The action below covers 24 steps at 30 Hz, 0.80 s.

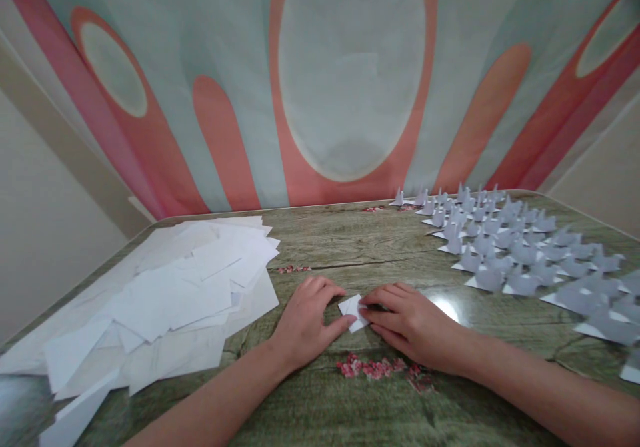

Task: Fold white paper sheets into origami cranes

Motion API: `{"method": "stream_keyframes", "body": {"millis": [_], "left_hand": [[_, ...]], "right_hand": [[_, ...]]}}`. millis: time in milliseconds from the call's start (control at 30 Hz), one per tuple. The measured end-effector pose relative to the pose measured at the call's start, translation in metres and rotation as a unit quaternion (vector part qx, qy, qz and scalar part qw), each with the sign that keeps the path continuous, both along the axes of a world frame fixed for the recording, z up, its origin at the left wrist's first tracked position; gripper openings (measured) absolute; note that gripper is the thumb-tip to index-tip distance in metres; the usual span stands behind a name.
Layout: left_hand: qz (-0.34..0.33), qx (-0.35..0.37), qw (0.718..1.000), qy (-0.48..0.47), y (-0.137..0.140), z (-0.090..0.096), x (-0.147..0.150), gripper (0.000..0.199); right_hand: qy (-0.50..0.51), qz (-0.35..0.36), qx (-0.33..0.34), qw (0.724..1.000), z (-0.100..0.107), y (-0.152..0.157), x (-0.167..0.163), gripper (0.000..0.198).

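A small piece of folded white paper (349, 306) lies on the wood-patterned table near the middle, with a crease line across its top. My left hand (313, 320) is at its left side, the thumb touching the paper's lower edge and the index finger curved apart from the thumb. On the right, my right hand (407, 320) has its fingertips and thumb closed on the paper's right corner, which they partly cover. Both wrists are low over the table.
A loose pile of white paper sheets (175, 294) spreads over the table's left side. Rows of folded white paper birds (525, 250) stand on the right. Pink flower prints (373, 367) mark the tabletop (340, 240). A patterned wall covering (350, 87) rises behind the far edge.
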<state>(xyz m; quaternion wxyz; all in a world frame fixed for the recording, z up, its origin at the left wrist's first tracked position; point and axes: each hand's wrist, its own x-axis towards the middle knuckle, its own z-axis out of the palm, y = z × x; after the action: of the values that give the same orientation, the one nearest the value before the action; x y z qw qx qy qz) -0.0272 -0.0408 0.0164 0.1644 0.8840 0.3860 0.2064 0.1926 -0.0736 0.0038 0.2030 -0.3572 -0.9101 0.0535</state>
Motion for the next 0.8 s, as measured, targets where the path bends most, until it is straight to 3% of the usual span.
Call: {"method": "stream_keyframes", "body": {"millis": [433, 800], "left_hand": [[0.024, -0.055, 0.998, -0.016, -0.0098, -0.0017, 0.0050, 0.018], [0.039, -0.053, 0.998, -0.026, -0.0090, 0.0005, 0.0050, 0.024]], "right_hand": [[0.069, -0.029, -0.021, 0.997, -0.0054, -0.0021, -0.0045, 0.020], [0.123, -0.034, -0.079, 0.989, -0.0072, -0.0013, -0.0051, 0.010]]}}
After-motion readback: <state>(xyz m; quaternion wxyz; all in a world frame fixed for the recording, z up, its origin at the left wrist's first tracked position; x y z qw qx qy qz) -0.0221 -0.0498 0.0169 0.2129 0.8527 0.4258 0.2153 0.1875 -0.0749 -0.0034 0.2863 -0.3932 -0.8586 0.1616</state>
